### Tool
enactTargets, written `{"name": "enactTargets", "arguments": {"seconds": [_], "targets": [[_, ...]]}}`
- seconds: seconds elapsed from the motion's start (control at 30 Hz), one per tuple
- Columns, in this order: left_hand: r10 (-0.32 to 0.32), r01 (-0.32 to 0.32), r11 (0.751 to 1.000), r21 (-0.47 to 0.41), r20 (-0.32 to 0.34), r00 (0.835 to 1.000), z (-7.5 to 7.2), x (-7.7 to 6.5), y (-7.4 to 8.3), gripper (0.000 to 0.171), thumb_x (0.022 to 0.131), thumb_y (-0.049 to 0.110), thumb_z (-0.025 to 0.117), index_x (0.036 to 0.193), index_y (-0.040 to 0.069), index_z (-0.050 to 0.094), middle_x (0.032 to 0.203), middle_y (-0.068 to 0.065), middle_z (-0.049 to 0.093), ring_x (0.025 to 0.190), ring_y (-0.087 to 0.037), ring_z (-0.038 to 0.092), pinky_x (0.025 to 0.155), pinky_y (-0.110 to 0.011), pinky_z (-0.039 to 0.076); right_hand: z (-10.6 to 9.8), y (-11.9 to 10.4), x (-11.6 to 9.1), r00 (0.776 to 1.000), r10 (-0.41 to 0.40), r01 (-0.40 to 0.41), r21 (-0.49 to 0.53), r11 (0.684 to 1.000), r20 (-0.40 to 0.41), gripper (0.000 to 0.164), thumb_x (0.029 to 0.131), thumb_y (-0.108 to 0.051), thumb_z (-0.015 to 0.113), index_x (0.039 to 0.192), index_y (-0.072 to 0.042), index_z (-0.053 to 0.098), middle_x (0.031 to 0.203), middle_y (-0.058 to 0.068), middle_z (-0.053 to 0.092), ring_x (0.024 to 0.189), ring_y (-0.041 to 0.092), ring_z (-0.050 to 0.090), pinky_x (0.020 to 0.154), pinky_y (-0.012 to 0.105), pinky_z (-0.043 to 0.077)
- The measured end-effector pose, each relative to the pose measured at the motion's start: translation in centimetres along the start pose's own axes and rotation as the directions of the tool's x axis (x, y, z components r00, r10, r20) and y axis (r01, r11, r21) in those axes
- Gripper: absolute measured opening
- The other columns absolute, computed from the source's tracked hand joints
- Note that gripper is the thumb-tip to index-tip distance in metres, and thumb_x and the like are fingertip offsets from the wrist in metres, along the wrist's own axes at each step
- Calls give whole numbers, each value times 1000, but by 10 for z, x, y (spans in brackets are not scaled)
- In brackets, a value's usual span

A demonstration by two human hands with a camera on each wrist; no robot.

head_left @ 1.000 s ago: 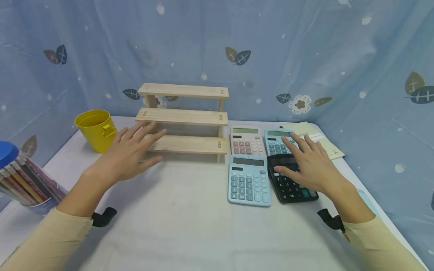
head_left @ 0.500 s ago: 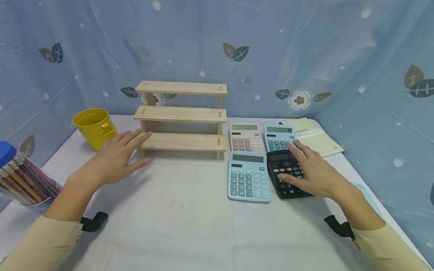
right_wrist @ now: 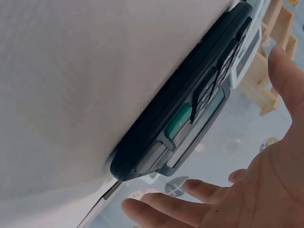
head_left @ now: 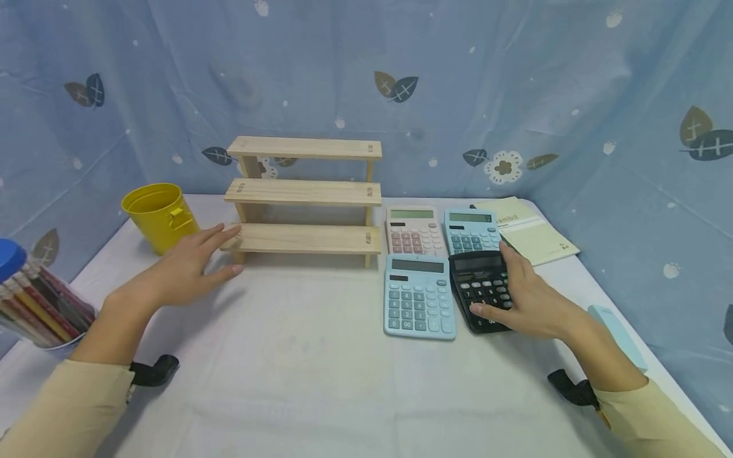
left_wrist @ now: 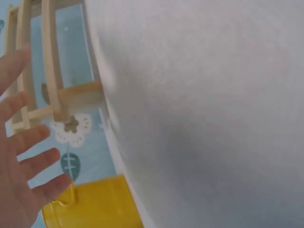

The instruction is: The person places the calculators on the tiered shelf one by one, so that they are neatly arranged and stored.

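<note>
My right hand [head_left: 532, 301] hovers over a black calculator [head_left: 480, 286], its thumb above the keys and its fingers at the right side. In the right wrist view the same black calculator [right_wrist: 175, 114] lies on the cloth, and the hand [right_wrist: 251, 185] is spread with a gap to it. My left hand [head_left: 177, 270] reaches out with extended fingers, by the left end of a three-tier wooden shelf [head_left: 303, 238]. A yellow bucket [head_left: 163, 222] stands just behind that hand. In the left wrist view the fingers of the hand [left_wrist: 23, 166] are apart and hold nothing.
Beside the black calculator lie a light blue calculator [head_left: 420, 299], a pink one [head_left: 413, 232] and another blue one [head_left: 471, 230]. A cream notebook [head_left: 532, 232] lies at the back right, a pale blue item [head_left: 620, 337] by the right arm. A pencil tub [head_left: 48, 305] stands at left.
My left hand has drawn back to the left and lower, away from the shelf. The right hand has turned and come down by the black calculator's right side. The calculators stay put.
</note>
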State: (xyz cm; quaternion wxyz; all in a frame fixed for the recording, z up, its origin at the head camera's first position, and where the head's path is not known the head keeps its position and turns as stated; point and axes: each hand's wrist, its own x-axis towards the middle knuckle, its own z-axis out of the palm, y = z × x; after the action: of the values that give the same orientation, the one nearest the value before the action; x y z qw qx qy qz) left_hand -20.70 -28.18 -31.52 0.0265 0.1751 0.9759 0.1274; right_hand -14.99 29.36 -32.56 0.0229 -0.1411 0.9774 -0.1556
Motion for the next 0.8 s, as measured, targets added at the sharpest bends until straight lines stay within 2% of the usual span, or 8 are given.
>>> {"name": "enactTargets", "arguments": {"seconds": [0.13, 0.33, 0.53, 0.67, 0.8], "targets": [[-30, 32, 999, -36, 44, 999, 1, 3, -10, 89, 101, 60, 55, 166, 18, 13, 166, -32, 12, 146, -61, 18, 111, -79, 19, 1, -2, 5, 999, 16, -17, 8, 1000, 45, 132, 88, -64, 72, 160, 0, -18, 160, 42, 5, 139, 63, 31, 106, 73, 36], [-66, 74, 994, -81, 103, 993, 1, 11, -19, 90, 101, 62, 54, 166, 16, 11, 165, -34, 11, 147, -59, 17, 111, -78, 21, 5, -3, 10, 995, 23, -24, 6, 1000, 94, 140, 81, -67, 77, 160, 0, -18, 159, 43, 6, 136, 64, 35, 104, 72, 39], [-44, 57, 989, -133, 103, 994, 2, 18, -23, 88, 103, 55, 54, 165, 10, 12, 165, -30, 19, 139, -56, 39, 110, -72, 32, 8, -3, 13, 995, 15, -10, -52, 999, 101, 146, 77, -71, 78, 159, 1, -19, 154, 46, 10, 124, 65, 48, 98, 70, 46], [-42, 57, 987, -147, 107, 993, 2, 22, -27, 87, 104, 55, 53, 165, 9, 12, 164, -31, 24, 131, -55, 50, 107, -72, 37, 9, -4, 14, 993, 26, -17, -76, 997, 119, 148, 76, -73, 76, 157, 3, -21, 155, 48, 4, 126, 69, 44, 97, 70, 46], [-68, 87, 984, -158, 124, 990, 2, 24, -31, 88, 103, 57, 52, 166, 11, 10, 159, -36, 30, 128, -53, 54, 103, -71, 41, 9, -4, 16, 986, 60, -47, -91, 995, 153, 149, 76, -77, 73, 157, 3, -24, 157, 48, -5, 127, 72, 39, 95, 71, 46]]}}
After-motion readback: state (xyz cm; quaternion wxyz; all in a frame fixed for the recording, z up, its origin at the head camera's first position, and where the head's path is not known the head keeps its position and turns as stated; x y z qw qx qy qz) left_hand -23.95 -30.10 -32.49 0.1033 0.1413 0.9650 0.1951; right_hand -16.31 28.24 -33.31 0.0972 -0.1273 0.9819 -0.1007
